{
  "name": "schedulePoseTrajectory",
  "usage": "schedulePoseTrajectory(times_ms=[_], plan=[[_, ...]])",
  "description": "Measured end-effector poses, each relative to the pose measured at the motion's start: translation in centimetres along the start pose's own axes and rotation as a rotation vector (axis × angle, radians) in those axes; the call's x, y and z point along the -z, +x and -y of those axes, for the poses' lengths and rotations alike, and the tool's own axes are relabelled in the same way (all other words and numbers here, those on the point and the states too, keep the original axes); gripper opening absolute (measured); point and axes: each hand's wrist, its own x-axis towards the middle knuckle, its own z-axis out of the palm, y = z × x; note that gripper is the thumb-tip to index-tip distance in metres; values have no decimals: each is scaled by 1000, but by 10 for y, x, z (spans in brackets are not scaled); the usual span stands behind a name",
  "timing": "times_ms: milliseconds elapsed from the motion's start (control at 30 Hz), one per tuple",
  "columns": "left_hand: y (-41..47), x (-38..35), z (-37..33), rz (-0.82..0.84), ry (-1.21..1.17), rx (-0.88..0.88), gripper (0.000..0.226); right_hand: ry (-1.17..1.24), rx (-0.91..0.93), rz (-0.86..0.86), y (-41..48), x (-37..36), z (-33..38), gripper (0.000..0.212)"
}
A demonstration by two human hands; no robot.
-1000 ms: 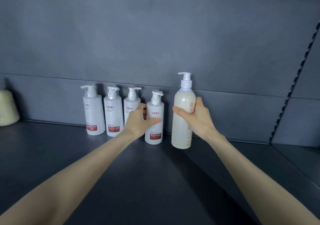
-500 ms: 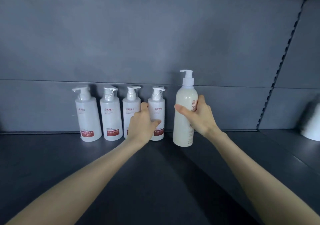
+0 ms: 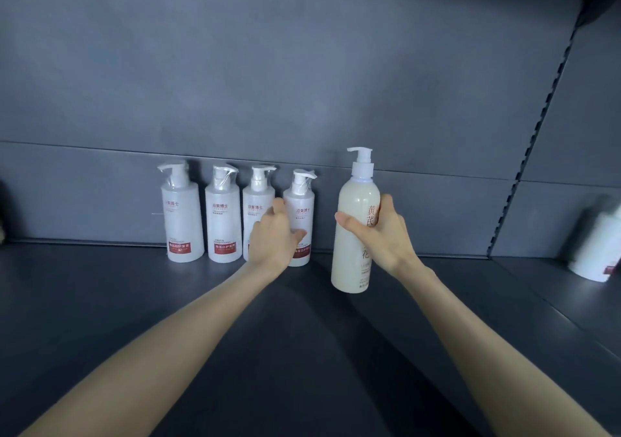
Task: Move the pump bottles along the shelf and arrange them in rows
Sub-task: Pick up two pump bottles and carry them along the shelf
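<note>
Wrapping our right hand (image 3: pixel 383 240) round the tall cream bottle (image 3: pixel 353 262), we are gripping it upright, thumb across its front. Whether its base is touching the shelf (image 3: pixel 302 352) we cannot tell. Our left hand (image 3: pixel 270 240) is gripping the small white bottle (image 3: pixel 299 198) ending the back row, with the index finger lying between it and its neighbour (image 3: pixel 257 198). The tall bottle is standing just right of our left thumb. We are judging it best to be moving it low and level, steadying the small one so the pumps are not knocking.

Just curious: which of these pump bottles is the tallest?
The cream-coloured bottle held by the right hand; the four white red-labelled bottles left of it are shorter.
</note>
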Motion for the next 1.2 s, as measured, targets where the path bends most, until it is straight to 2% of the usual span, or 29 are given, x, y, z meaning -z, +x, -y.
schedulePoseTrajectory(times_ms=[100, 200, 333, 467, 533, 633, 800, 967, 1033, 1200], plan=[[-3, 8, -2, -1, 58, -20, 45, 6, 6, 25, -4, 0, 5, 50], [-8, 24, 4, 33, 14, -55, 34, 15, 17, 47, -8, -3, 14, 53], [-27, 54, 21, 310, -164, -42, 43, 21, 43, 85, -12, -16, 32, 56], [-45, 87, 44, 510, -288, 21, 68, 26, 76, 122, -13, -40, 60, 62], [-50, 100, 53, 514, -347, 44, 77, 34, 103, 124, -12, -57, 78, 66], [-56, 118, 66, 448, -461, 44, 58, 77, 147, 133, -10, -89, 106, 70], [-49, 161, 124, 285, -502, 35, 49, 100, 257, 266, -14, -152, 151, 59], [-34, 207, 205, 295, -495, 47, 51, 229, 105, 512, -7, -228, 176, 43], [-25, 220, 237, 303, -508, 48, 43, 273, 91, 537, -6, -257, 187, 37], [3, 237, 296, 331, -540, 46, 37, 266, 118, 489, 4, -316, 204, 38]])
